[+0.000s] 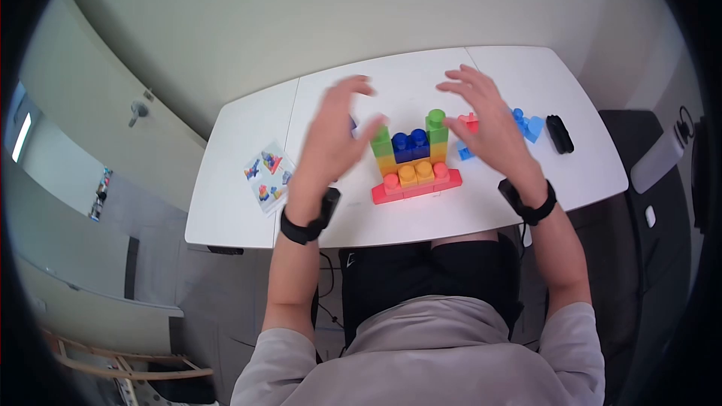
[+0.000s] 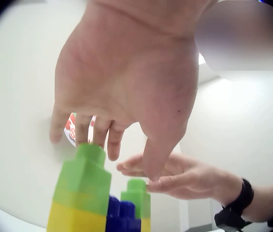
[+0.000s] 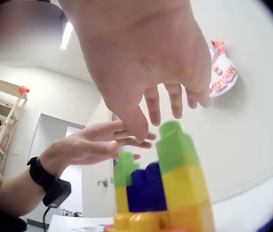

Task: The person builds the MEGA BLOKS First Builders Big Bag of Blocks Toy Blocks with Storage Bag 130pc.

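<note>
Head view, left to right: the open left hand (image 1: 331, 135), fingers loosely bent, hovers beside the left green tower (image 1: 382, 140) of the block structure (image 1: 411, 154). That structure stands on the white bench (image 1: 226, 188), between it and the similarly open right hand (image 1: 492, 131).

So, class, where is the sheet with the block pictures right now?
In the head view, the sheet lies on the left part of the white table, to the left of the person's left hand and the block structure.
</note>
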`<control>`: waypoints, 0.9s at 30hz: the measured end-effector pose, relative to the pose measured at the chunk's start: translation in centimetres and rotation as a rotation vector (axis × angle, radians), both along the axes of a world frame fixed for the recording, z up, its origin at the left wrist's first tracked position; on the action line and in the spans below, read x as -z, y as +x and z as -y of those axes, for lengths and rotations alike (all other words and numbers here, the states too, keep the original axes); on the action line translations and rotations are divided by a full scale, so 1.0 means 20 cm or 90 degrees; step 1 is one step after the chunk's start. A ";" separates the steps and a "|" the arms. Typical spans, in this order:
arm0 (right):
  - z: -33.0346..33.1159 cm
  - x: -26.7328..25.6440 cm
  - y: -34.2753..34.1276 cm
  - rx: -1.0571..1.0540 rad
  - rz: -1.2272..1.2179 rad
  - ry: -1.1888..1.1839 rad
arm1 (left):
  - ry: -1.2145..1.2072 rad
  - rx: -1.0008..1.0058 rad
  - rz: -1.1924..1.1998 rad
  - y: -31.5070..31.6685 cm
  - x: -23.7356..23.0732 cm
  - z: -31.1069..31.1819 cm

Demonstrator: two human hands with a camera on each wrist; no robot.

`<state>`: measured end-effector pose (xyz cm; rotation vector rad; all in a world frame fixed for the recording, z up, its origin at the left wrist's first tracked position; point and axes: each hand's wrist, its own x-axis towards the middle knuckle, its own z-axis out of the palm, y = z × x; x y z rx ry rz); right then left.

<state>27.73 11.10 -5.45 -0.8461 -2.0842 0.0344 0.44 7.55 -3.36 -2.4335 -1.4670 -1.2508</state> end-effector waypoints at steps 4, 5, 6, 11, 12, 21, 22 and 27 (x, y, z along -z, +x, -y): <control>-0.03 -0.07 0.14 0.021 -0.013 -0.044 | -0.066 -0.073 0.039 -0.20 0.01 -0.22; -0.03 -0.08 0.15 0.021 -0.016 -0.041 | -0.102 -0.093 0.023 -0.24 0.03 -0.28; -0.02 -0.08 0.16 0.027 -0.016 -0.039 | -0.099 -0.092 0.020 -0.31 0.10 -0.36; 0.00 -0.07 0.18 0.026 0.034 -0.040 | -0.353 -0.069 -0.318 -0.57 0.47 -0.69; 0.01 -0.07 0.18 0.012 0.047 -0.057 | -0.352 -0.065 -0.322 -0.58 0.50 -0.72; 0.03 -0.06 0.17 -0.022 0.092 -0.112 | -0.371 -0.121 -0.220 -0.63 0.56 -0.76; 0.03 -0.06 0.16 -0.015 0.083 -0.097 | -0.373 -0.120 -0.220 -0.61 0.51 -0.73; 0.04 -0.09 0.12 -0.035 0.002 -0.094 | -0.167 -0.048 0.113 -0.33 0.12 -0.42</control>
